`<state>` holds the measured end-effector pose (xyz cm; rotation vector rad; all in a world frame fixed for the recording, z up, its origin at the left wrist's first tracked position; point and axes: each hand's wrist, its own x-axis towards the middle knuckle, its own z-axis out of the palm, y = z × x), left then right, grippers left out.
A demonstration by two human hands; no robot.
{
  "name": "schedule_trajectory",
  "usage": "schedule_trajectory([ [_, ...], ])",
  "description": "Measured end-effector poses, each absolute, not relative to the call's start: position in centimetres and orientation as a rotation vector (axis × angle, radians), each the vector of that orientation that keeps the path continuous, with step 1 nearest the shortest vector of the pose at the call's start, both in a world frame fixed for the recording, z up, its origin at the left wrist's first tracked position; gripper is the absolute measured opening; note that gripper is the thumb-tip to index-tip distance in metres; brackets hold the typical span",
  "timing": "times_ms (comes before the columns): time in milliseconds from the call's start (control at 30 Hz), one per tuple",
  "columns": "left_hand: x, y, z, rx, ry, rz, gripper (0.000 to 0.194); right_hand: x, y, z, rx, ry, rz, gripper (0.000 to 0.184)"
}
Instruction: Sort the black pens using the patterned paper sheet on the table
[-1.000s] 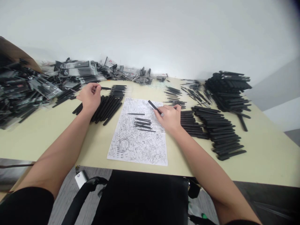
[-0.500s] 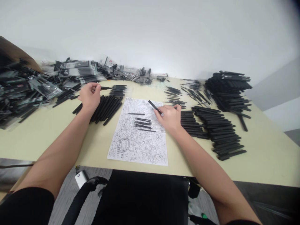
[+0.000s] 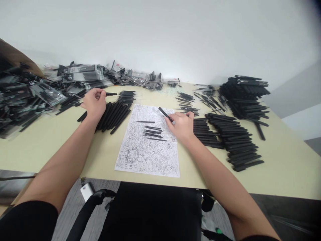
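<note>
My left hand (image 3: 94, 104) pinches a short dark pen part (image 3: 111, 94), which points right above a bundle of black pen barrels (image 3: 116, 117). Closed around a black pen barrel (image 3: 164, 113) is my right hand (image 3: 183, 127), resting at the right edge of the scribbled paper (image 3: 147, 157). The barrel's free end points up and left. On the paper lie several thin black refills (image 3: 153, 132). A small stack of dark refill-like sticks (image 3: 126, 97) sits just right of my left hand. Right fingertips are partly hidden.
Plastic-wrapped pen packets (image 3: 82, 75) are heaped along the back left, with more dark packets (image 3: 17, 97) at far left. Black pens (image 3: 238, 144) lie in rows at right, below a tall pile (image 3: 244, 88). Loose thin refills (image 3: 210, 102) are scattered behind my right hand.
My left hand has shifted slightly left with the pen part. My right hand and its barrel stay in the same place.
</note>
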<state>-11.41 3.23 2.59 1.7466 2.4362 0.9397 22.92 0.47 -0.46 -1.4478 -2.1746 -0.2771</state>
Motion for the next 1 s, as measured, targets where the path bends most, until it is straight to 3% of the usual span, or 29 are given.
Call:
schedule_trajectory([
  [100, -10.8, 2.7, 3.1, 1.522, 2.535, 1.049, 0.057, 22.9, 0.4, -0.4, -1.454, -2.178, -0.273, 0.035],
  [267, -10.3, 2.3, 3.4, 1.682, 2.46, 1.098, 0.034, 22.9, 0.4, -0.3, -1.447, -2.178, -0.277, 0.036],
  [500, -9.1, 2.5, 2.4, 2.087, 2.255, 1.041, 0.025, 22.9, 0.4, -0.3, -1.435, -2.174, -0.27, 0.037],
  [1000, -8.5, 2.7, 1.7, 2.255, 2.033, 0.553, 0.04, 22.8, 0.3, -0.2, -1.459, -2.199, -0.257, 0.037],
])
